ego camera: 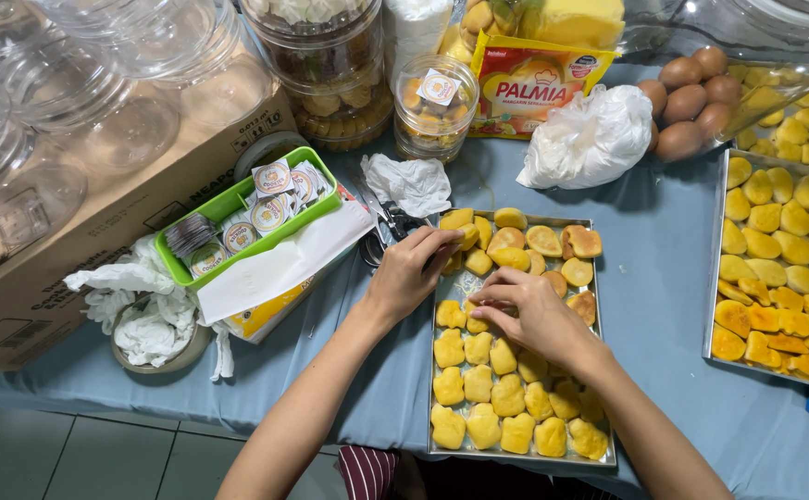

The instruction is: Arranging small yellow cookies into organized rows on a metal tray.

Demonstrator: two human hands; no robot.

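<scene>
Both your hands pinch cookies on the baking tray (601, 389), left hand (409, 273) at eleven o'clock, right hand (525, 310) centre; squeezing hard could crumble a yellow cookie (477, 324).

metal baking tray (599, 389), dull grey finish; yellow cookies (506, 398) on it matt and crumbly-looking, browned ones glossier. table cloth (664, 268) blue, smooth fabric. green basket (238, 206) glossy plastic. box (99, 241) brown matt cardboard. jars (80, 83) clear shiny plastic. eggs (691, 102) brown, smooth.
</scene>
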